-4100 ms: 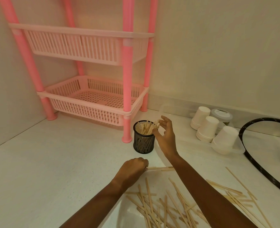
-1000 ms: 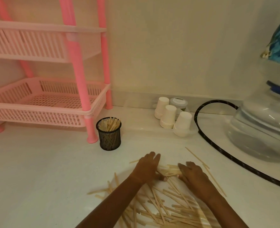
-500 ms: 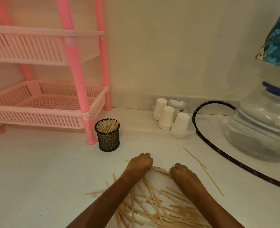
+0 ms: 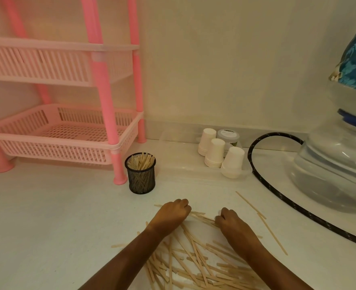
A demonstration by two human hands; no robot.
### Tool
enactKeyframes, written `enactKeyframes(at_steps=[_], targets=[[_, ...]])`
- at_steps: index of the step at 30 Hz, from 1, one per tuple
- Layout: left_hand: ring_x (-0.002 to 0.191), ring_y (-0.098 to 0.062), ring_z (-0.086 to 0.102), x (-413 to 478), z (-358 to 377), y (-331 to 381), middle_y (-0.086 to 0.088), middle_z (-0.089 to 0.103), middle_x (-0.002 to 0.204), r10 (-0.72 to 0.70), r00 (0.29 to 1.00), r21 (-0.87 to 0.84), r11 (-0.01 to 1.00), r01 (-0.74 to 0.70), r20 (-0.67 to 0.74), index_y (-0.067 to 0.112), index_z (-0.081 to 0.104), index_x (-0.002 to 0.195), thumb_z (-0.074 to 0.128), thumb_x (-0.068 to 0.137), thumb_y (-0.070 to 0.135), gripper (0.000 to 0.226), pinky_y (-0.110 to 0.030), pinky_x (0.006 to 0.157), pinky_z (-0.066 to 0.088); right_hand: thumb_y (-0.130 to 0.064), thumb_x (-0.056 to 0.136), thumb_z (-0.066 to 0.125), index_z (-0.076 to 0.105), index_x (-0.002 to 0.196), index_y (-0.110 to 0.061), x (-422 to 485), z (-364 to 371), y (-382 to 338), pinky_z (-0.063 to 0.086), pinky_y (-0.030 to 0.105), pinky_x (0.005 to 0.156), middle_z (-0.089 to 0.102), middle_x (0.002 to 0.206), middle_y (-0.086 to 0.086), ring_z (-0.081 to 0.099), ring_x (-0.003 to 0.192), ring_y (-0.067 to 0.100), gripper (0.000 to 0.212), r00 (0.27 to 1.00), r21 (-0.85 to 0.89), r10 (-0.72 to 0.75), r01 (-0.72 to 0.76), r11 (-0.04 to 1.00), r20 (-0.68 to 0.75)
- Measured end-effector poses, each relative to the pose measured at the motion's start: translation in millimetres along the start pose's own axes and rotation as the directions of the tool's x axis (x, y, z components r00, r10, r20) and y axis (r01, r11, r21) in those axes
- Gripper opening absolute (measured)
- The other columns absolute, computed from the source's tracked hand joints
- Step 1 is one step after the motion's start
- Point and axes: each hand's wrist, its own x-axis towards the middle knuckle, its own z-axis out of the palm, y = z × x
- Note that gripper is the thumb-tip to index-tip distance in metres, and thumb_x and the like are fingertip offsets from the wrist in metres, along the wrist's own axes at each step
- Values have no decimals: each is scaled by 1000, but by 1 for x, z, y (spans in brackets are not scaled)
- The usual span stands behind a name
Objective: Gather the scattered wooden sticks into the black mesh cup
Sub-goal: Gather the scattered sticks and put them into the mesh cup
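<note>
Pale, flat wooden sticks are scattered criss-cross on the white desk, mostly under and between the forearms. A couple of long ones are left apart to the right. Some are already stood in the black mesh cup, which is set just beside the foot of the pink plastic rack, well apart from the pile.

A small bundle at the pile's far edge is gripped at both ends: the left hand is curled over one end, the right hand over the other.

The sticks are judged light, stiff and smooth, prone to fanning out and slipping. They are best squared up and held mid-length in one fist before lifting.

Versus a second ago: fingers were laid flatter on the pile and are now closed. The cup is unmoved beside the rack foot.
</note>
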Motion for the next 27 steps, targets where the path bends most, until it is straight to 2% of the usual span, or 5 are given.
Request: enactKeyframes(at_steps=[5,10,17,22,27], targets=[[82,-15,58,-5,0,-10,-5,62,97,-46,999,-190,981,48,13,11,63,92,62,83,9,9,-24,62,48,0,65,74,64,79,-12,-4,-8,3,26,19,48,59,80,3,36,66,8,21,995,-80,-3,-5,997,-100],[106,-25,53,-1,3,-23,-11,54,119,-156,988,-298,942,151,9,7,51,118,35,94,2,29,-35,82,44,2,90,38,44,121,-15,6,-11,10,43,26,80,51,119,2,50,105,17,36,1000,25,18,-18,1000,8],[95,-25,59,-4,-8,-50,-12,62,103,-366,927,-543,798,263,-88,4,59,102,40,89,-6,25,-37,78,46,-1,93,38,56,112,-8,23,-42,21,44,26,84,62,111,7,58,101,19,28,984,305,116,-70,950,-136],[72,-6,56,-8,-33,-66,-8,66,83,-595,782,-857,487,167,-186,-2,65,89,48,90,-2,17,-4,66,38,-2,93,44,62,95,-3,39,-58,2,40,-2,66,66,81,1,61,73,-1,18,931,792,301,-22,610,-207],[66,5,62,-3,-61,-89,-17,64,85,-763,624,-982,184,-41,-169,-8,63,91,46,89,-10,17,-4,67,47,2,92,43,59,101,-4,66,-71,-37,47,31,84,63,81,-2,63,78,14,19,929,986,351,68,151,-118]])
